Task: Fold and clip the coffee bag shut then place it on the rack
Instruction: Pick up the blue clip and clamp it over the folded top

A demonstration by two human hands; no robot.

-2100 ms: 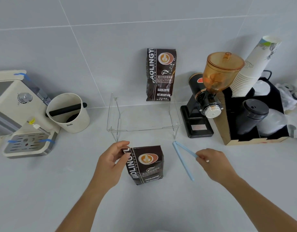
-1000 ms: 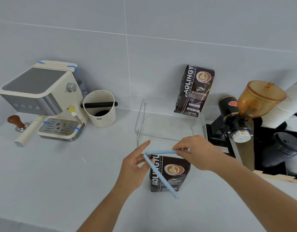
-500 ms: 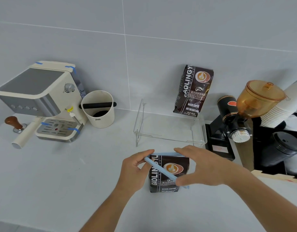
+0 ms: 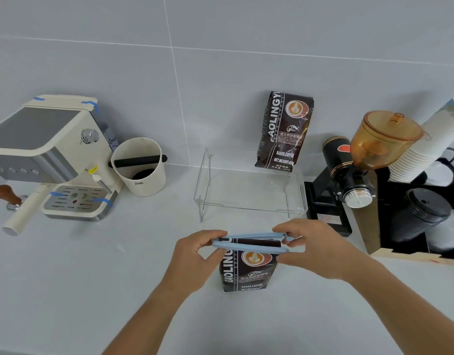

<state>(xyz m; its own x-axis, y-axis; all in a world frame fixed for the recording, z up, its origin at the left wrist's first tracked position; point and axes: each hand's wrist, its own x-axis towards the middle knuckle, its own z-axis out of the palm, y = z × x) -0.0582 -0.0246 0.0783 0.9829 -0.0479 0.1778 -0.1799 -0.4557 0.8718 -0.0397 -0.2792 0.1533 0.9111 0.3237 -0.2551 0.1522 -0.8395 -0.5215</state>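
Just in front of the clear acrylic rack [image 4: 249, 198], I have the dark brown coffee bag [image 4: 246, 270] standing on the pale grey tabletop [image 4: 92, 278]. My left hand [image 4: 195, 254] pinches one end of the long pale-blue plastic clip [image 4: 249, 243], my right hand [image 4: 315, 248] the other. Its long axis runs left-right across the folded top, arms not yet closed; squeezing looks next.

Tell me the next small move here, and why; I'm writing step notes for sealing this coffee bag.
Probably press the two arms of the blue clip together at the right end until it latches. Its arms straddle the folded top of the coffee bag, but a gap shows between them. The left hand pinches one end, the right hand the other. The clear rack comes afterwards.
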